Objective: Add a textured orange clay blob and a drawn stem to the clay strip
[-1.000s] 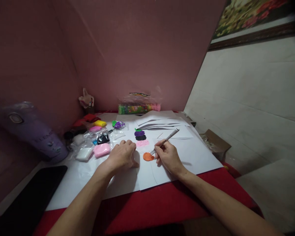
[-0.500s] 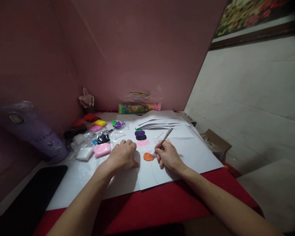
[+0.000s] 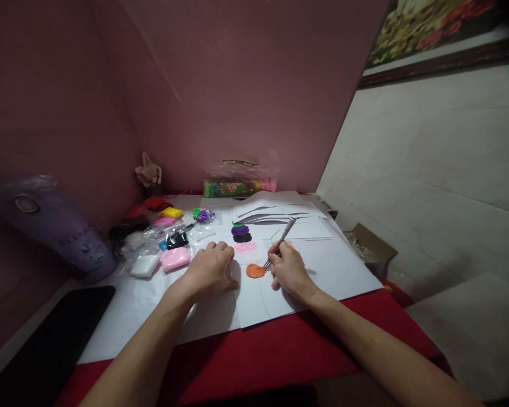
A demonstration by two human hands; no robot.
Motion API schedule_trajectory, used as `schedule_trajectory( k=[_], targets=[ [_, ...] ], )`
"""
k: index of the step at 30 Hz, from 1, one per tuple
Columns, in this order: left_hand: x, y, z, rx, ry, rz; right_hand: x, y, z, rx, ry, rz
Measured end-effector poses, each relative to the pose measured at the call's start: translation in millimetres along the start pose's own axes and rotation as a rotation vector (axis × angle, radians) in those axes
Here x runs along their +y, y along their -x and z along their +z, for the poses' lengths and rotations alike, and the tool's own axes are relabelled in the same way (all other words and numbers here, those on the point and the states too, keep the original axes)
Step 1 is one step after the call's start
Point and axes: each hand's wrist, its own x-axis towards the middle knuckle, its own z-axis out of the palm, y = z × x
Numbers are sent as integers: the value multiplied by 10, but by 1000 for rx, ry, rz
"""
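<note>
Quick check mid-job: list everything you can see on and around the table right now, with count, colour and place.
Orange clay patch: 1, orange, on the white paper between the hands.
Pink clay patch: 1, pink, just beyond the orange one.
Black clay patch: 1, black, beyond the pink.
Purple clay patch: 1, purple, green bit on top.
Metal tool: 1, silver, tip at the orange patch.
White paper: several sheets, white, over the red cloth.
Clay packets: several; pink, white, black, yellow; left of the paper.
Clay tube pack: 1, multicoloured, by the wall.
Cardboard box: 1, brown, right edge.
Left hand: flat on the paper.
Right hand: holds the tool.
</note>
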Motion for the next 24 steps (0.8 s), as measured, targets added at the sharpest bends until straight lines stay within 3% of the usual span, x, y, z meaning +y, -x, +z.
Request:
schedule_trajectory(
  k=[10, 15, 19, 24],
  targets=[
    [9, -3, -21, -7, -7, 3, -83, 57, 12, 83, -53, 20],
    [21, 12, -38, -24, 2, 2, -66, 71, -12, 127, -103, -87],
    [26, 9, -41, -17, 3, -4, 1, 50, 28, 48, -164, -146],
    [16, 0, -22, -10, -10, 9, 44, -13, 71, -68, -119, -112]
  ],
)
